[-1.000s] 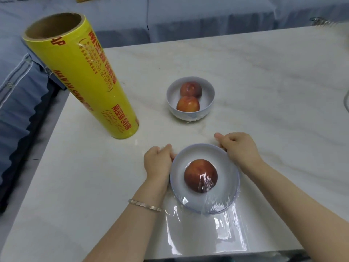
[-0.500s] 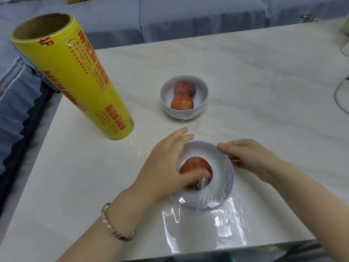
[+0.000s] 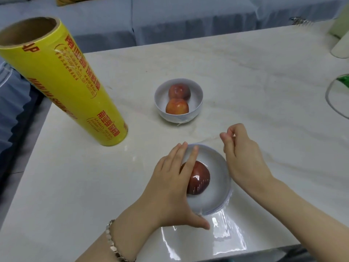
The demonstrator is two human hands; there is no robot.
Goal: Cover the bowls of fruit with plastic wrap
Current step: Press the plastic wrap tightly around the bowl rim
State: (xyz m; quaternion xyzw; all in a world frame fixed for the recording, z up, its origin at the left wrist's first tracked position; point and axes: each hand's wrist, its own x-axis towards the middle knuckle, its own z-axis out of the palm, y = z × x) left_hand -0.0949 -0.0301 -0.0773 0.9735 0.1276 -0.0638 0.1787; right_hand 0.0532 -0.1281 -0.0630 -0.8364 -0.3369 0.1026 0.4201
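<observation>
The near white bowl [image 3: 214,195] holds one red fruit [image 3: 201,178] under stretched plastic wrap, and loose film [image 3: 219,235] trails onto the table in front of it. My left hand [image 3: 170,188] lies flat over the bowl's left side with straight fingers on the wrap and the thumb at the near rim. My right hand [image 3: 243,157] hovers at the far right rim, thumb and curled fingers pinching the film's edge. The far bowl [image 3: 196,110] holds two red fruit [image 3: 177,100] and looks wrapped. A yellow wrap roll [image 3: 62,82] stands at the left.
The marble table's front edge [image 3: 245,252] lies just beyond the loose film. A glass rim with something green [image 3: 338,93] shows at the right edge, and a pale container [image 3: 340,44] at the far right corner. A grey sofa [image 3: 170,19] runs behind the table.
My left hand left the bowl's left rim and now lies flat across the top. My right hand lifted off the right rim and drew its fingers into a pinch.
</observation>
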